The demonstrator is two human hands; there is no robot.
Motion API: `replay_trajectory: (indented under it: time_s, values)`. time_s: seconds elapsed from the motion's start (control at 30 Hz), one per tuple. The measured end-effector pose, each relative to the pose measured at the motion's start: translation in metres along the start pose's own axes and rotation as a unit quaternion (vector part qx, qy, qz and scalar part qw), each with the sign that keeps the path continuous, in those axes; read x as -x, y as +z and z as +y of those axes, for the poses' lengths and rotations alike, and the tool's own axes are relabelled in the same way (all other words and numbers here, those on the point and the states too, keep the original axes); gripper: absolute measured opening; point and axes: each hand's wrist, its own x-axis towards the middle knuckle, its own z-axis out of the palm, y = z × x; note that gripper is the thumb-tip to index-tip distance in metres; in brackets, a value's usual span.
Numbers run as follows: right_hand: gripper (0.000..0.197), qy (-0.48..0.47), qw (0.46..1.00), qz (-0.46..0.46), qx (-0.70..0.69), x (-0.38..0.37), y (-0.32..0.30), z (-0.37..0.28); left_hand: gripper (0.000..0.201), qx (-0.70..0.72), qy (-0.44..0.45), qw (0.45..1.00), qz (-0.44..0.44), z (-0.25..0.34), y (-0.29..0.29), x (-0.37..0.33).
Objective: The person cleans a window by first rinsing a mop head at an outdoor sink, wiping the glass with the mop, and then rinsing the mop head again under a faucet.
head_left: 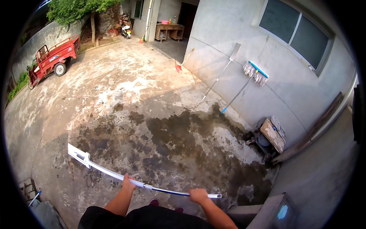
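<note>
A flat mop point(110, 172) with a white and metallic pole stretches across in front of me, held off the ground nearly level. Its white rectangular head point(78, 155) points out to the left, and I see no cloth on the visible side. My left hand point(129, 180) is closed around the white middle part of the pole. Near the grip end, my right hand point(198, 195) wraps round the handle, whose white tip sticks out to the right of my fist. Below lies concrete ground point(126, 89) with dark wet patches.
Against the right wall lean a blue-headed string mop point(256, 71) and another flat mop point(225, 68). A red broom point(178, 68) stands farther back. At right sit a board point(273, 134) and clutter; a concrete ledge point(280, 213) is nearby. A red cargo tricycle point(57, 57) stands far left.
</note>
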Motion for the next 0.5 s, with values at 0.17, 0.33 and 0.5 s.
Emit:
replay_trajectory:
  time_s: [0.17,0.33,0.5]
  values:
    - [0.024,-0.01,0.998,0.057,0.004,-0.019,0.017,0.009,0.023,0.039,-0.013,0.996,-0.073,0.034,0.039,0.042]
    - [0.024,-0.041,0.993,0.107,-0.029,-0.048,-0.002,-0.015,0.024,0.042,0.078,0.982,-0.169,0.1,0.067,0.105]
    - [0.025,-0.113,0.98,0.123,-0.103,-0.098,0.003,-0.049,0.021,0.066,0.199,0.937,-0.279,0.153,0.087,0.199]
